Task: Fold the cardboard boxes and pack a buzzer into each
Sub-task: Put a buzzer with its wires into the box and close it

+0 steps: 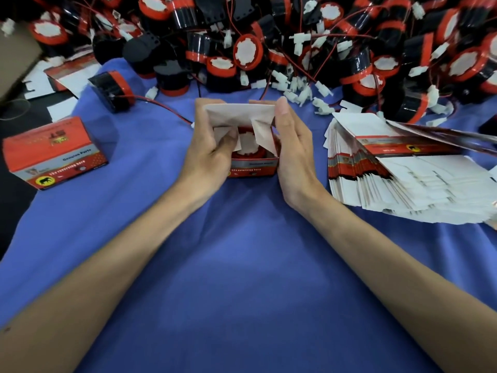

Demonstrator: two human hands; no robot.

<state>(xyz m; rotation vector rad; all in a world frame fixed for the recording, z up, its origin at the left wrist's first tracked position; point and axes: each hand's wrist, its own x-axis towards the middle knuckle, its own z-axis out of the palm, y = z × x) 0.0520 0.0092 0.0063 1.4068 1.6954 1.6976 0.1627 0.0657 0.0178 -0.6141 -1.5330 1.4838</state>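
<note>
- Bare forearms coming in from bottom edge, over blue cloth on tabletop.
- Left hand fingers curled round open box, thumb pressing left side flap inward.
- Right hand clamped on same box's right side, thumb up against lid flap.
- Open box upright on cloth, centre, between both hands; lid flap raised at rear, side flaps half folded.
- Buzzer seated inside, white face and red rim showing under flaps.
- Stack of flat boxes fanned out, near right hand.
- Closed box at left, well apart.
- Loose buzzer on its side, upper left, wire trailing toward left hand.
- Heap of buzzers across back, white connectors spilling forward.
</note>
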